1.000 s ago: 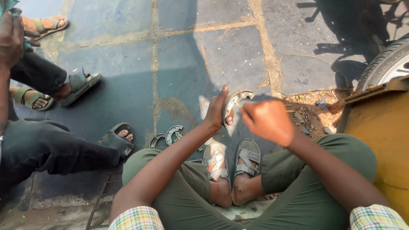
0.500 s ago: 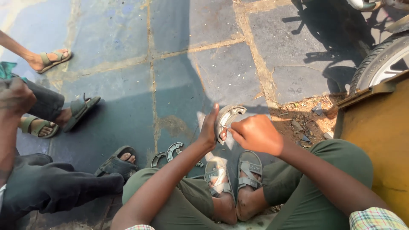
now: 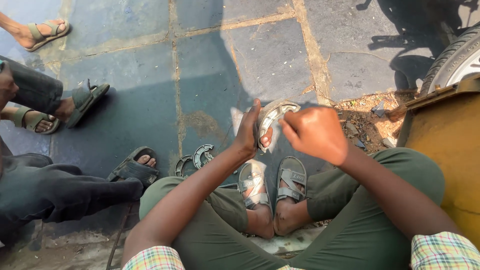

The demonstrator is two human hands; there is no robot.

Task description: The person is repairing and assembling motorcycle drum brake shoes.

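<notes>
The fingers [image 3: 266, 138] of the left hand [image 3: 248, 134] are curled around a curved metal brake shoe [image 3: 274, 114], thumb up on its near side and fingertips showing on its inner face. The right hand [image 3: 314, 133] is closed in a loose fist just beside the shoe's right end; whether its fingers pinch anything cannot be told, since they are turned away from the camera. A pale scrap, paper or cloth [image 3: 237, 120], shows behind the left hand.

The brake shoe is a half-moon arc of grey, worn metal with a raised rim and a lighter, dusty inner face. It is held in the air above the person's sandalled feet [image 3: 272, 182], in front of the knees.

Two similar curved metal pieces [image 3: 196, 157] lie on the stone floor [image 3: 210, 65] to the left of the feet. Further left are other people's legs and sandals [image 3: 85, 100]. At right stand a yellow body panel [image 3: 445, 150] and a tyre [image 3: 452, 60].
</notes>
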